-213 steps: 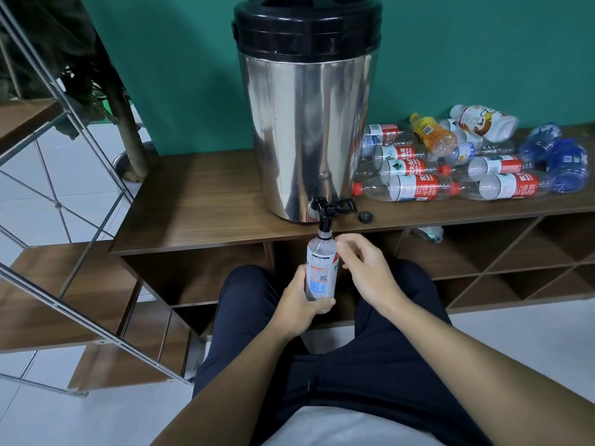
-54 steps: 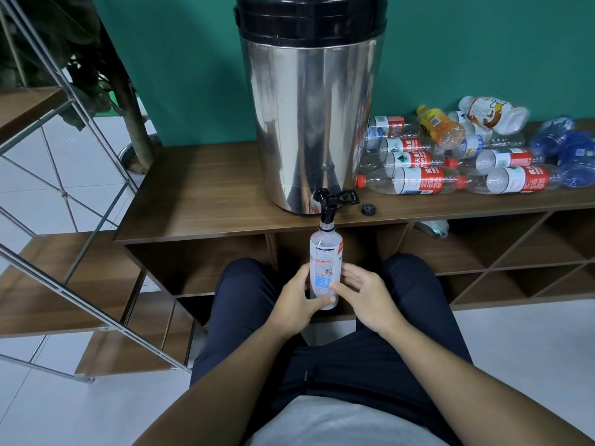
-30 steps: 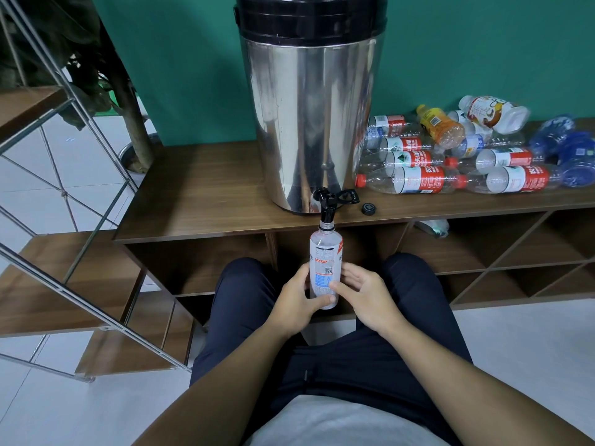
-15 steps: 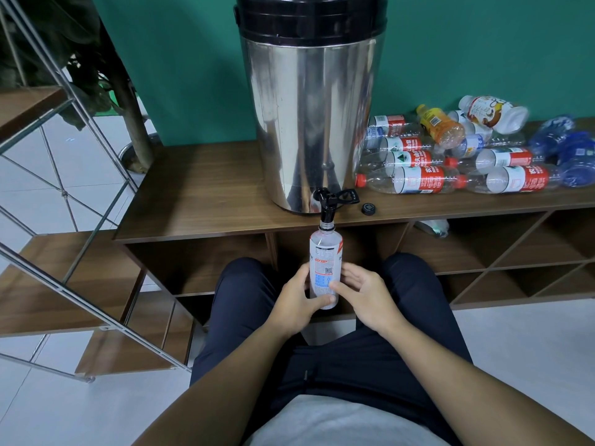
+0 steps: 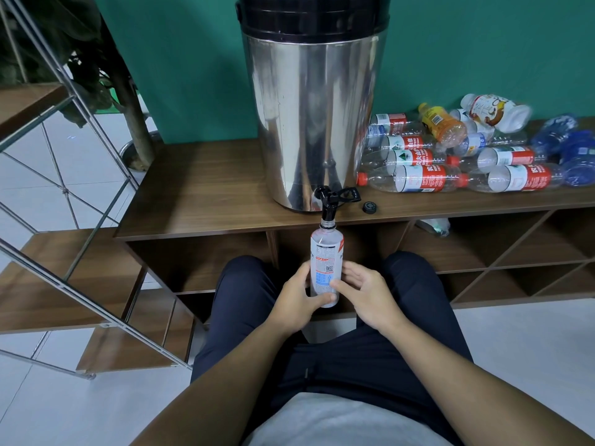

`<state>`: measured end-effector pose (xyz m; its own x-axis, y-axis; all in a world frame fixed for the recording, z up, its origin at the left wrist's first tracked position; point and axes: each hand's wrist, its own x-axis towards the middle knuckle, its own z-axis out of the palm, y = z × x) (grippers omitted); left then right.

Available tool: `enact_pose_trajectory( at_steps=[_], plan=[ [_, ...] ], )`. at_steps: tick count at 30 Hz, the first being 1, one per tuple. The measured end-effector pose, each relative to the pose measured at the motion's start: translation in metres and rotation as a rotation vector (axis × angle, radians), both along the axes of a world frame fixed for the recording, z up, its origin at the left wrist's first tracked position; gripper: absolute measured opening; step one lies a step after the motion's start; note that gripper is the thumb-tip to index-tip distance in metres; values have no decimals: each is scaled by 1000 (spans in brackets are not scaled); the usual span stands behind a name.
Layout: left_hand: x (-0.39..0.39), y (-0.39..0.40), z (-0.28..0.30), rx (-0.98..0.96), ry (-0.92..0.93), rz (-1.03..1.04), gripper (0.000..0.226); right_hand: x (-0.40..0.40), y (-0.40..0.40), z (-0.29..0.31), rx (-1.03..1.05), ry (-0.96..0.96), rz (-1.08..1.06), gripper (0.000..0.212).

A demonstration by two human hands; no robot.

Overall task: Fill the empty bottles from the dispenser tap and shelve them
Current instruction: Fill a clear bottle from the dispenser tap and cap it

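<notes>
A clear bottle [image 5: 325,255] with a white, red and blue label stands upright under the black tap [image 5: 329,201] of the steel dispenser [image 5: 309,107], its open mouth right at the spout. My left hand [image 5: 294,305] grips the bottle's lower part from the left. From the right, my right hand [image 5: 370,296] holds the same bottle, thumb across the front and fingers round the side. The tap's lever points to the right. The water level inside the bottle is hard to make out.
The dispenser stands on a brown cabinet top [image 5: 199,188]; a loose black cap [image 5: 370,207] lies beside the tap. Several empty bottles [image 5: 418,178] lie piled to the right. One bottle [image 5: 433,225] lies in a cubby below. A metal-framed shelf [image 5: 64,278] stands at left.
Since seven seconds ago my right hand has dropped from the bottle's upper part to its lower body. Over the last second nothing has visibly moved.
</notes>
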<state>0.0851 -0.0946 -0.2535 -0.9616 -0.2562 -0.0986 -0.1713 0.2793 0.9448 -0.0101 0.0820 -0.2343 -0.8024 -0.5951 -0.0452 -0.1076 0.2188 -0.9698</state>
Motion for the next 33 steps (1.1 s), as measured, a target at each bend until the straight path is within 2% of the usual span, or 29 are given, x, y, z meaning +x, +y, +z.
enact_pose_trajectory(
  at_steps=[33],
  plan=[
    [1,1,0,22,6,1,73,-1,0,-2,-16,7,-1,46]
  ],
)
